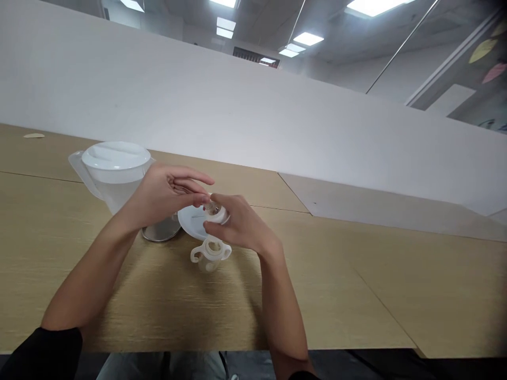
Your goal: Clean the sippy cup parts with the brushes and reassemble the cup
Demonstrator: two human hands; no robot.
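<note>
My right hand (240, 224) grips a white collar with a clear nipple (217, 212), like the top of a baby bottle, between thumb and fingers. My left hand (166, 192) reaches in from the left, its thumb and a fingertip pinched at the nipple's tip while other fingers stretch out above. Just below the hands stands an open baby bottle (210, 258) with two white side handles, upright on the table. Behind the hands lies a white plate (190, 224), partly covered by them.
A translucent pitcher (119, 177) with a white lid stands at the left behind my left wrist. Next to it is a round metal-rimmed object (162, 232), mostly hidden. The wooden table (336, 274) ends at a white partition (237, 111). A small pale piece (34, 135) lies far left.
</note>
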